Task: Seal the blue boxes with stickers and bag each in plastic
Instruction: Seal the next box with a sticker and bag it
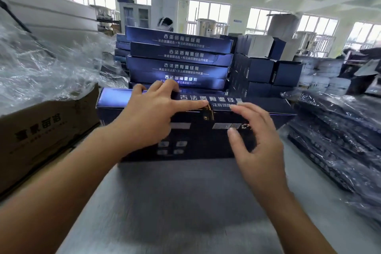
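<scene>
Right hand (257,136) hovers loosely curled, holding nothing afaict; left hand (148,117) flat on the blue box (198,148) on the table (185,202), index pressing the gold sticker (208,110) over the flap seam. Risk imo: box slides w/ no brace, sticker lands crooked. Stack (179,64) behind, bagged boxes (334,130) right.

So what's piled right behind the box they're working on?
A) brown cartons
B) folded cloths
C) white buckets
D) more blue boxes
D: a stack of blue boxes with white lettering stands directly behind the box that the left hand rests on.
</scene>
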